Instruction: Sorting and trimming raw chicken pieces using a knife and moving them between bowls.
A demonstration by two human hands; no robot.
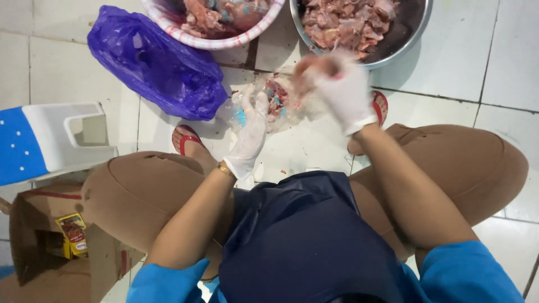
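Above the white tiled floor (494, 50), between the knees, both gloved hands raised over a clear plastic bag (275, 104) holding pieces of raw meat; left hand (251, 132) closed on the bag's near edge, fingers pinching the film and keeping the mouth open; right hand (337, 90) blurred, fingers bunched, apparently around a piece of meat, exact grip not clear enough to tell; bag located directly between the two hands, touching the left, just below and to the left of the right; bag sagging downward from the left-hand pinch, long axis roughly vertical toward the floor; right hand nearer to the meat supply, left hand nearer to the bag. Counts: two bowls of raw meat at the top edge, namely one red-and-white patterned bowl (185, 35) and one metal bowl (416, 28), the metal one just beyond the right hand; one purple plastic bag (157, 64) crumpled on the floor to the left, beside the patterned bowl; one blue-and-white plastic stool (45, 137) at far left; one open cardboard box (39, 247) at lower left with a small yellow packet (73, 235) inside; two red sandals, one per foot, partly hidden.
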